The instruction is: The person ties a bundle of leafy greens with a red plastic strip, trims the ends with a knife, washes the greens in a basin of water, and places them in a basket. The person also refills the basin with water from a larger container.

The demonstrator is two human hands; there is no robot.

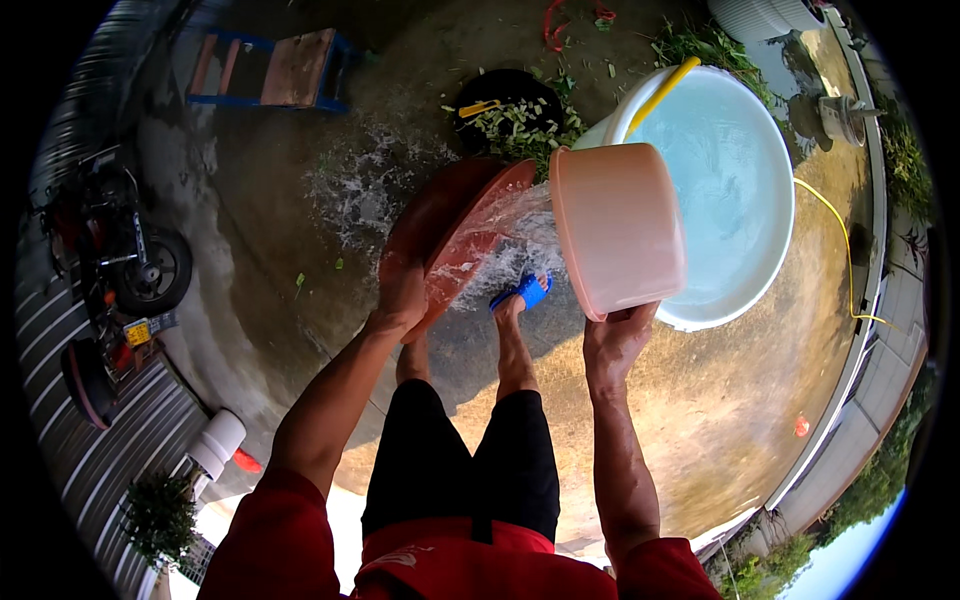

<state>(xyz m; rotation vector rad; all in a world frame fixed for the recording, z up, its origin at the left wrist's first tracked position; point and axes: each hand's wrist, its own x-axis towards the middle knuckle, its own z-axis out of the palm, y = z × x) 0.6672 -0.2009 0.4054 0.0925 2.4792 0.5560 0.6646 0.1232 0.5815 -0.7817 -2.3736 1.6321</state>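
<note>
Tilted on its edge, a wide reddish-brown basin [425, 225] is gripped at its near rim by my left hand [402, 295], fingers partly hidden behind it. My right hand [617, 345] holds a peach plastic tub [620, 225] from its lower side. The tub lies tipped with its mouth toward the basin. Water [510, 225] streams from the tub into the basin, and splashes spread over the ground beyond. Just right of the tub stands a large white tub [775, 250] of water, partly covered by the peach one.
A yellow hose [665, 95] hangs over the white tub's rim. Beyond the basin sits a black pan [510, 95] with chopped greens and a yellow-handled tool. A small wooden-seated chair [298, 70] stands far left; a motorcycle [130, 260] is at left. My blue sandal [535, 290] is below the splash.
</note>
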